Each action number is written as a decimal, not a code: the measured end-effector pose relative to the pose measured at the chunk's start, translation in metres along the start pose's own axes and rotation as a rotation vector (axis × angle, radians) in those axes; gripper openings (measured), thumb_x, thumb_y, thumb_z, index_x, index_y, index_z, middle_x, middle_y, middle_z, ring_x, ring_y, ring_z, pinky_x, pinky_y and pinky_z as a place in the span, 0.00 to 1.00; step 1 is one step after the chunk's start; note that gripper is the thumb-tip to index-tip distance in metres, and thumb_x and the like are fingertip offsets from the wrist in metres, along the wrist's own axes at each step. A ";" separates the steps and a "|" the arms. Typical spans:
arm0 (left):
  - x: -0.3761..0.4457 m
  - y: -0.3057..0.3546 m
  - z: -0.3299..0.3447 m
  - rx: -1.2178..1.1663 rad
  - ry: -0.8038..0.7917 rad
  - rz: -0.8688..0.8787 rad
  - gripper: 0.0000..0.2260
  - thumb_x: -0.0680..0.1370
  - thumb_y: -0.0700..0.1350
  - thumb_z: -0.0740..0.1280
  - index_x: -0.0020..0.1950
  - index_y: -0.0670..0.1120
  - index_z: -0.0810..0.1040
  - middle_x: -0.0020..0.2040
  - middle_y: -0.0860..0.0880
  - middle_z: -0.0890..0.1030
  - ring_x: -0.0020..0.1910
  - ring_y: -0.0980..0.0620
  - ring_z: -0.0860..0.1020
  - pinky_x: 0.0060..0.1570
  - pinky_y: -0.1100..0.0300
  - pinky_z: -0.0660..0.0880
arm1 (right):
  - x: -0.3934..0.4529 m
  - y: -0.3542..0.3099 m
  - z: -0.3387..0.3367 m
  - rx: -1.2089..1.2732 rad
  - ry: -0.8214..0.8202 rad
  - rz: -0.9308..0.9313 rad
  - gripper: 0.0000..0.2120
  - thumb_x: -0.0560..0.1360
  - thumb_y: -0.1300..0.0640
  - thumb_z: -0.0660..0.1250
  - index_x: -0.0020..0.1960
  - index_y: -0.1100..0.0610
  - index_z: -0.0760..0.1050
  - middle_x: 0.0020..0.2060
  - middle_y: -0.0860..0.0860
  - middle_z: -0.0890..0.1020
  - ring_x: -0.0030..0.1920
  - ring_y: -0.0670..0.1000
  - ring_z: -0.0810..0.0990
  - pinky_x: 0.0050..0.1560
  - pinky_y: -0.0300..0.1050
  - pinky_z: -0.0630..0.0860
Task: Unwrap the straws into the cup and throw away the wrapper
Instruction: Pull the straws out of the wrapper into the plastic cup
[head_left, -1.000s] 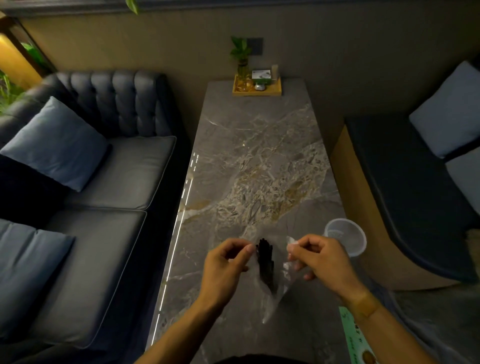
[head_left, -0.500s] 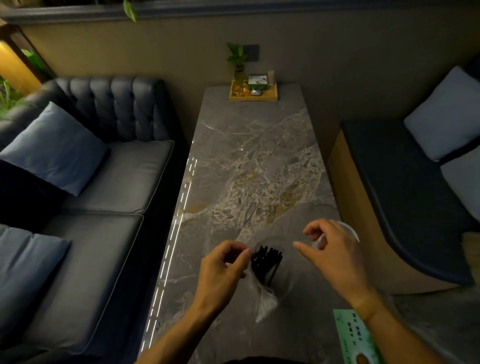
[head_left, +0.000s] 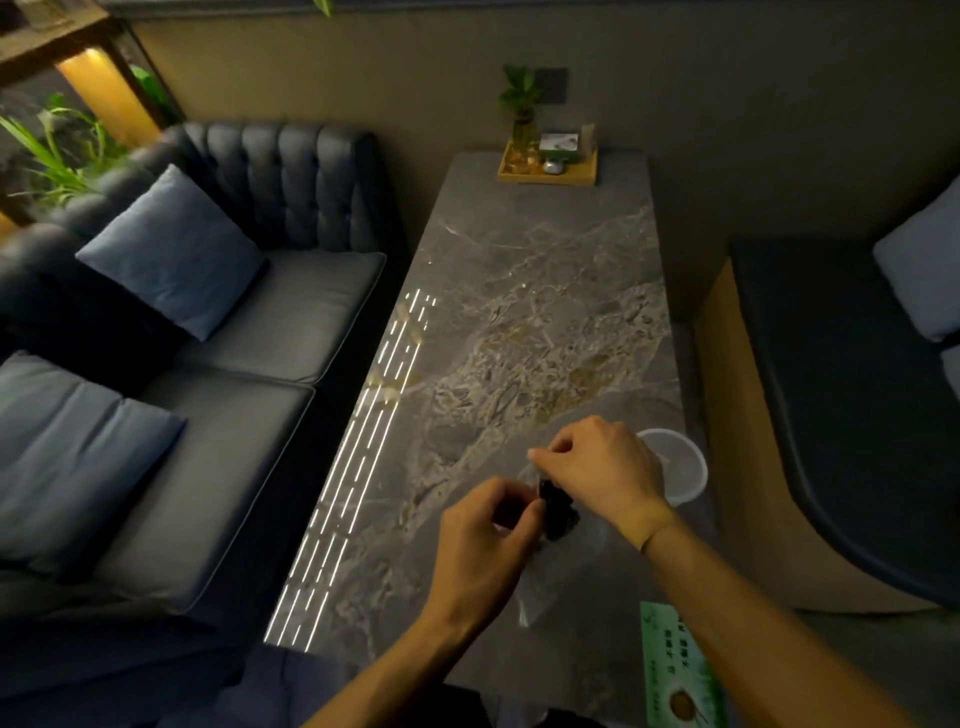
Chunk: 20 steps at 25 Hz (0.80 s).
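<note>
Both hands work above the near end of the marble table (head_left: 545, 291). The left hand (head_left: 483, 545) has thumb and forefinger pinched together on the left side of the clear wrapper (head_left: 535, 587), whose lower end hangs down toward the table as a pale, crumpled point. The right hand (head_left: 602, 473) sits just above and to the right, its fingers curled and closed over the upper edge of the wrapper and the top of the straws; exactly which of the two it grips cannot be told, since the knuckles hide the contact. The straws (head_left: 558, 512) show as a dark bundle between the two hands, inside the wrapper (only a short stretch of the bundle is visible; the rest is covered by the right hand).

The cup (head_left: 685, 467) stands upright on the table just right of the right hand, near the table's right edge, partly hidden by that hand. It is translucent and its mouth faces up.

A green printed card (head_left: 675, 670) lies flat at the near right corner of the table. A wooden tray (head_left: 545, 174) with a small plant rests at the far end. A dark sofa (head_left: 234, 364) with blue cushions runs along the left side.
</note>
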<state>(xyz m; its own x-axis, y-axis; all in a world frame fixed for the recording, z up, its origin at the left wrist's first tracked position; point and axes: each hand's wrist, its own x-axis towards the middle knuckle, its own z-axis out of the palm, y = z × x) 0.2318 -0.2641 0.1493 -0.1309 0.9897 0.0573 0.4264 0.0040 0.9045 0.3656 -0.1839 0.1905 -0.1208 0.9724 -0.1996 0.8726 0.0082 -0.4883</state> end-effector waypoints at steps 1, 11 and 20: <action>-0.003 -0.002 0.000 -0.014 -0.020 0.003 0.05 0.74 0.47 0.71 0.39 0.57 0.78 0.35 0.55 0.81 0.34 0.56 0.81 0.33 0.58 0.80 | -0.002 -0.001 0.002 0.029 0.005 0.003 0.19 0.72 0.41 0.66 0.36 0.57 0.81 0.32 0.53 0.83 0.34 0.54 0.81 0.36 0.55 0.80; 0.008 -0.131 -0.072 0.140 -0.248 -0.347 0.14 0.72 0.39 0.73 0.54 0.54 0.78 0.48 0.48 0.81 0.42 0.52 0.79 0.44 0.52 0.79 | -0.028 -0.023 0.006 0.355 -0.093 -0.066 0.06 0.74 0.51 0.70 0.43 0.53 0.81 0.36 0.49 0.86 0.40 0.45 0.84 0.47 0.49 0.81; 0.033 -0.176 -0.078 0.165 -0.581 -0.198 0.22 0.72 0.42 0.74 0.64 0.54 0.75 0.56 0.52 0.79 0.47 0.53 0.80 0.43 0.64 0.78 | -0.039 -0.043 -0.006 0.606 0.010 0.005 0.05 0.75 0.55 0.70 0.42 0.56 0.80 0.35 0.52 0.87 0.32 0.45 0.82 0.31 0.31 0.75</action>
<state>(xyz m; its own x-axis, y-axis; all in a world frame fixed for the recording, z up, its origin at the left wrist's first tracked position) 0.0830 -0.2429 0.0249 0.2655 0.8840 -0.3847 0.5825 0.1710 0.7947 0.3355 -0.2204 0.2245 -0.1101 0.9743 -0.1964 0.4475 -0.1278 -0.8851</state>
